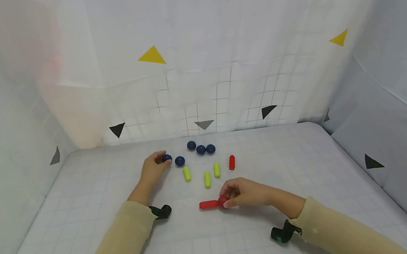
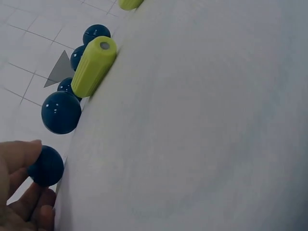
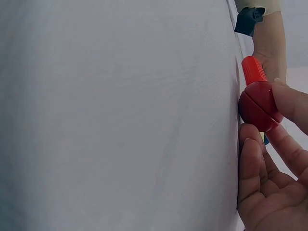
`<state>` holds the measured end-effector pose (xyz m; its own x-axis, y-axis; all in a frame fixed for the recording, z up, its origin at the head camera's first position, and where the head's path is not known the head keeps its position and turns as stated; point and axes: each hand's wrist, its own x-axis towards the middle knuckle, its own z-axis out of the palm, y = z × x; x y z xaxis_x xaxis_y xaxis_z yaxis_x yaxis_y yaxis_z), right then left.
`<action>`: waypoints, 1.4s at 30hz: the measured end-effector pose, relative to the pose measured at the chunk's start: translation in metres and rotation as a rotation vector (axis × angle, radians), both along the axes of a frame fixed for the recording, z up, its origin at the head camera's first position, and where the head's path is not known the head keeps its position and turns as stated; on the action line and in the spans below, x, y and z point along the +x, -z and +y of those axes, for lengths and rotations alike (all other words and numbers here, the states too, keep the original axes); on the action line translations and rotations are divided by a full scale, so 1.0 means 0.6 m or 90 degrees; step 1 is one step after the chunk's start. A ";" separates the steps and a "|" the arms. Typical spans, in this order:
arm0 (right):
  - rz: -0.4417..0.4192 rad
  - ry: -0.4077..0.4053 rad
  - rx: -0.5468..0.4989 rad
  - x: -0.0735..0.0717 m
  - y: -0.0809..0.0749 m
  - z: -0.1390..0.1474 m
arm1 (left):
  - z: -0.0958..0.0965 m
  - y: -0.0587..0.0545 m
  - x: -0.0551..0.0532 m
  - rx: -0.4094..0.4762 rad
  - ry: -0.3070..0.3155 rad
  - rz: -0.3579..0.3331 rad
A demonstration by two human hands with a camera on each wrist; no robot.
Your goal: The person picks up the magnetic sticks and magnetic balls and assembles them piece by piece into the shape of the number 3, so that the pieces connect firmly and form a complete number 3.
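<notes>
My left hand (image 1: 153, 168) pinches a dark blue ball (image 2: 49, 166) at the left end of the ball group, thumb on one side and fingers on the other. A second blue ball (image 1: 179, 161) sits just to its right. Nearer the front, my right hand (image 1: 245, 192) holds a glossy red ball (image 3: 260, 106) between thumb and fingers. A ribbed red peg (image 1: 208, 205) lies end-on against that ball and points left; whether the two are joined I cannot tell.
Three more blue balls (image 1: 200, 150) lie toward the back of the white table (image 1: 189, 250). Three yellow-green pegs (image 1: 207, 180) and another red peg (image 1: 232, 162) lie between the hands and the balls. White cloth walls (image 1: 189, 25) enclose the back and sides.
</notes>
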<state>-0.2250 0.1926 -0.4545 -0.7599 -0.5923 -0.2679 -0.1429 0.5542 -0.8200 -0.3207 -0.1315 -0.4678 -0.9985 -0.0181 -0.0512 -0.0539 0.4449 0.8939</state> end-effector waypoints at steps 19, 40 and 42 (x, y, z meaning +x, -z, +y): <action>0.009 -0.003 0.010 0.006 -0.006 -0.004 | 0.000 -0.009 0.016 -0.043 -0.012 -0.003; 0.004 0.002 0.010 0.003 -0.003 -0.004 | -0.023 -0.029 0.048 -0.141 0.037 0.030; 0.004 0.001 0.010 0.003 -0.003 -0.004 | -0.024 -0.029 0.051 -0.145 0.040 0.030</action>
<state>-0.2230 0.1905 -0.4524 -0.7624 -0.5871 -0.2721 -0.1470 0.5667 -0.8107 -0.2900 -0.1460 -0.4505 -0.9992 0.0387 -0.0065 0.0197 0.6368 0.7707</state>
